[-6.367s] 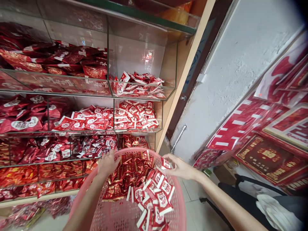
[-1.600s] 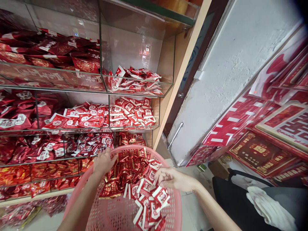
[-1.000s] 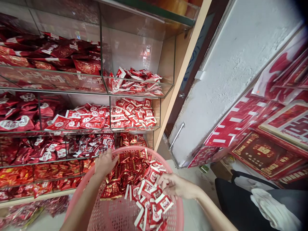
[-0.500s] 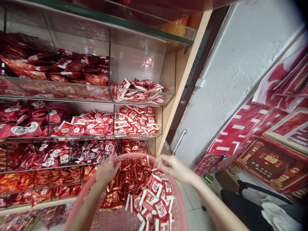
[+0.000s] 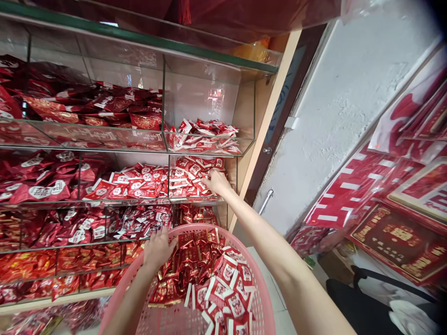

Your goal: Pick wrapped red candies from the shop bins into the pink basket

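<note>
My left hand (image 5: 158, 252) is hooked over the rim of a round pink plastic basket (image 5: 260, 279). Red-and-gold wrapped candies (image 5: 195, 251) fill the back of the basket, and small red-and-white packets (image 5: 223, 288) lie toward its right and front. Up in a glass shelf compartment, my right hand (image 5: 217, 182) is over a heap of similar red-and-white packets (image 5: 190, 170). Its fingertips touch the heap, with thumb and fingers slightly apart. I see no packet lifted in it.
Other glass compartments hold dark red bags (image 5: 42, 184), red packets (image 5: 136, 179) and orange-red candies (image 5: 28, 265). A glass front lip (image 5: 209, 146) runs above my right hand. A wooden side panel (image 5: 260, 158) bounds the shelf on the right. Red boxes (image 5: 401, 237) stand at far right.
My right hand has left the basket's right rim and reached up and forward into the packet compartment. My left hand stays at the basket's left rim.
</note>
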`<state>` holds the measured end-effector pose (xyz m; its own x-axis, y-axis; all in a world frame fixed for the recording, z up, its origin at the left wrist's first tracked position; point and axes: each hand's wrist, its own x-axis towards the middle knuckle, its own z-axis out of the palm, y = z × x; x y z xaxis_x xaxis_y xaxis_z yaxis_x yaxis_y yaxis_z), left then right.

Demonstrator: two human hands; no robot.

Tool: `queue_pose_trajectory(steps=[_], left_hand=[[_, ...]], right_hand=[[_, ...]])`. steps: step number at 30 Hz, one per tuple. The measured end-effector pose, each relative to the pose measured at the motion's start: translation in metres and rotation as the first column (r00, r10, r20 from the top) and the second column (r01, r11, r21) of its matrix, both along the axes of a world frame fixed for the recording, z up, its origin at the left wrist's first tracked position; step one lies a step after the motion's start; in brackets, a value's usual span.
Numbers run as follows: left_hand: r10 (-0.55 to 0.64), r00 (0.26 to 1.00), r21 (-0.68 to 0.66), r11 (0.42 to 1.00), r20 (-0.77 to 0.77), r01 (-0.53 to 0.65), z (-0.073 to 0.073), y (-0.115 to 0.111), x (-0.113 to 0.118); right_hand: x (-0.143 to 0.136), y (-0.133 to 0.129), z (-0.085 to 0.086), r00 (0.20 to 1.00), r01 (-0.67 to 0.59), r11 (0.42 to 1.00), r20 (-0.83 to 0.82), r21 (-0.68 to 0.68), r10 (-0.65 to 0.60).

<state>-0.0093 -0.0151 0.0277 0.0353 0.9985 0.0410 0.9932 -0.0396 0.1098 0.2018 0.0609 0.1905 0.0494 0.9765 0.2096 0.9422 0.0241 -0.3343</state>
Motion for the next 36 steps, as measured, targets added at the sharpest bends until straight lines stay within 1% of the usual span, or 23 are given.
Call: queue_pose_trajectory(steps=[2, 4, 9, 13, 15, 17, 20, 22, 24, 26, 28, 30, 32, 36], left_hand=[[-0.003, 1.000, 0.008, 1.000, -0.004, 0.003, 0.000, 0.000, 0.000], [-0.002, 1.000, 0.018, 1.000, -0.010, 0.003, 0.000, 0.000, 0.000], [0.001, 1.000, 0.025, 1.000, -0.024, 0.000, 0.000, 0.000, 0.001], [-0.001, 0.999, 0.015, 1.000, -0.036, 0.001, 0.002, -0.001, 0.003], [0.001, 0.999, 0.005, 1.000, -0.032, -0.001, 0.003, -0.001, 0.003], [0.007, 1.000, 0.002, 1.000, -0.027, -0.007, 0.004, -0.001, 0.003], [0.009, 1.000, 0.004, 1.000, -0.016, -0.009, 0.003, -0.001, 0.003], [0.010, 1.000, -0.002, 1.000, -0.013, -0.010, 0.002, -0.001, 0.003], [0.012, 1.000, -0.006, 1.000, -0.013, -0.012, 0.000, -0.001, 0.002], [0.011, 1.000, -0.004, 1.000, -0.009, -0.011, -0.002, 0.000, 0.002], [0.009, 1.000, 0.000, 1.000, 0.001, -0.009, -0.003, 0.001, 0.002], [0.009, 1.000, 0.001, 1.000, 0.007, -0.009, -0.003, 0.001, 0.002], [0.009, 1.000, -0.004, 1.000, 0.001, -0.009, -0.001, 0.000, 0.003], [0.012, 1.000, -0.017, 1.000, -0.014, -0.012, 0.004, -0.002, 0.004]], right_hand=[[0.001, 0.001, -0.001, 1.000, -0.006, 1.000, -0.014, -0.023, 0.006], [0.003, 0.003, -0.004, 0.999, -0.015, 1.000, -0.037, -0.011, 0.015], [0.010, 0.011, -0.016, 0.991, -0.039, 0.998, -0.126, 0.044, 0.045], [0.011, 0.009, -0.015, 0.981, -0.031, 0.992, -0.184, 0.123, 0.053], [0.012, 0.001, -0.010, 0.979, -0.039, 0.982, -0.192, 0.184, 0.074], [0.014, -0.012, -0.004, 0.975, -0.074, 0.962, -0.183, 0.263, 0.125], [0.018, -0.042, 0.001, 0.959, -0.142, 0.921, -0.180, 0.364, 0.219], [0.021, -0.068, -0.002, 0.937, -0.202, 0.903, -0.193, 0.379, 0.290], [0.023, -0.094, -0.013, 0.903, -0.285, 0.895, -0.217, 0.342, 0.371], [0.025, -0.118, -0.030, 0.866, -0.378, 0.887, -0.237, 0.266, 0.440], [0.029, -0.139, -0.048, 0.841, -0.451, 0.875, -0.244, 0.174, 0.482], [0.033, -0.155, -0.065, 0.832, -0.490, 0.867, -0.245, 0.093, 0.497], [0.038, -0.167, -0.077, 0.828, -0.511, 0.859, -0.251, 0.031, 0.502], [0.043, -0.183, -0.088, 0.823, -0.534, 0.842, -0.277, -0.081, 0.496]])
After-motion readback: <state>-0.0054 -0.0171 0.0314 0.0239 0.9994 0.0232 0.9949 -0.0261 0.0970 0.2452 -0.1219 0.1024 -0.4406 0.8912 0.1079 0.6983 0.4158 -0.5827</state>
